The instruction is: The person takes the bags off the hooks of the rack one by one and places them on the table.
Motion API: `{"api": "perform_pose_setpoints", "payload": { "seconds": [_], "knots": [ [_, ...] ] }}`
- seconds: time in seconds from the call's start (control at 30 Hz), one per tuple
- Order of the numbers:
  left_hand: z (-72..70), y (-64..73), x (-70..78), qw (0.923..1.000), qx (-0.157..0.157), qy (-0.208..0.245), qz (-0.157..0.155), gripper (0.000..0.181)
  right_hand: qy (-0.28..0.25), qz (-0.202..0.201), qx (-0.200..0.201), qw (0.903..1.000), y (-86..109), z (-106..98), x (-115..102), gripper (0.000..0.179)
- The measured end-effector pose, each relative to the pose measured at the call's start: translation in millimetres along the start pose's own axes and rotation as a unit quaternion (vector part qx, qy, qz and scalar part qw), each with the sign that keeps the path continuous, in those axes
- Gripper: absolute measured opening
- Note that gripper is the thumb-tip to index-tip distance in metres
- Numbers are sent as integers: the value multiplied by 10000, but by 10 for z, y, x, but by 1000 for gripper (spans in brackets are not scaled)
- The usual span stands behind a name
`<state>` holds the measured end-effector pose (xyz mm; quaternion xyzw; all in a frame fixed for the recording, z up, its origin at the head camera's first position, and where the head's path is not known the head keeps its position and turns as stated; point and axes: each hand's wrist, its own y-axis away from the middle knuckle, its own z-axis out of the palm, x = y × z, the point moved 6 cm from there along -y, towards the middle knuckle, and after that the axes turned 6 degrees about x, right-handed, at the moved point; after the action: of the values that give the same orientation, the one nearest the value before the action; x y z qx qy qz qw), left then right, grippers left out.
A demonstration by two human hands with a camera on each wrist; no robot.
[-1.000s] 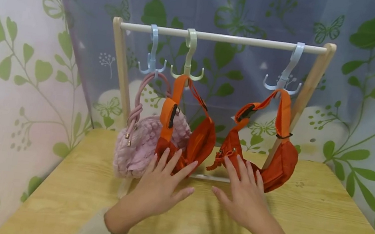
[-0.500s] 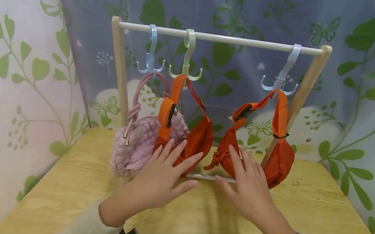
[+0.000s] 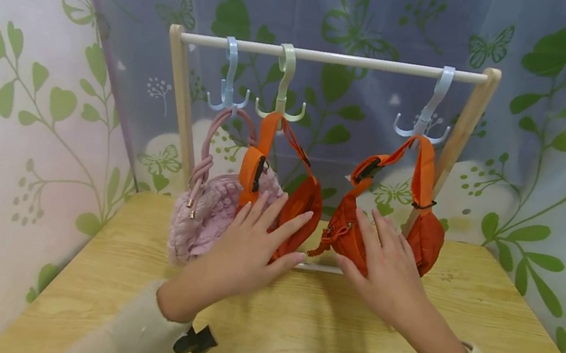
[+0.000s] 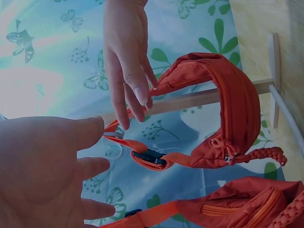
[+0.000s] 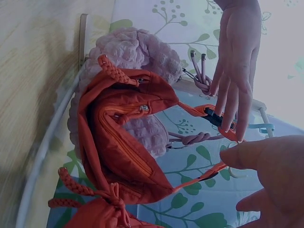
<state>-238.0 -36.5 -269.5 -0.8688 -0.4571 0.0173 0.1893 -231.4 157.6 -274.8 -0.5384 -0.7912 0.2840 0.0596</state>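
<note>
My left hand (image 3: 243, 259), fingers straight and spread, hovers in front of an orange-red waist bag (image 3: 308, 204). That bag hangs by its orange strap from a pale green hook (image 3: 284, 79). My right hand (image 3: 391, 275), also spread, is before a second orange-red waist bag (image 3: 425, 240) on a blue hook (image 3: 426, 115). Both wrist views show the hands apart from the bags and holding nothing. A fluffy pink handbag (image 3: 198, 231) hangs at the left from another blue hook (image 3: 229, 80). The hands partly cover the lower parts of both waist bags in the head view.
A small rack with wooden side posts (image 3: 469, 122) and a white top rail (image 3: 360, 62) carries the hooks. Its white lower bar (image 3: 321, 268) runs just above the wooden tabletop (image 3: 109, 272). A leaf-patterned curtain (image 3: 371, 25) closes off the back.
Both hands have shifted slightly; the right hand sits a little farther right than before, fingers still spread. The view moved a little early on. The bags hang as before.
</note>
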Motion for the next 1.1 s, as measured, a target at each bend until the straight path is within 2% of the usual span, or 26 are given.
{"api": "perform_pose_setpoints", "payload": {
  "seconds": [0.3,0.47,0.67,0.9,1.1],
  "knots": [
    [-176,-143,86,9992,353,-21,212,62,-25,5,153,9999,-48,-139,-14,79],
    [-254,-202,103,9987,416,-128,252,62,-214,-198,698,9971,-69,-251,-62,74],
    [-338,-281,108,9989,421,-13,213,62,-233,-331,1253,9913,-97,-372,-77,68],
    [-389,-380,116,9991,386,-24,194,61,-179,-395,1449,9885,-130,-421,-25,67],
    [-468,-486,185,9968,673,5,435,60,-74,-339,1533,9876,-133,-465,10,69]
  ]
}}
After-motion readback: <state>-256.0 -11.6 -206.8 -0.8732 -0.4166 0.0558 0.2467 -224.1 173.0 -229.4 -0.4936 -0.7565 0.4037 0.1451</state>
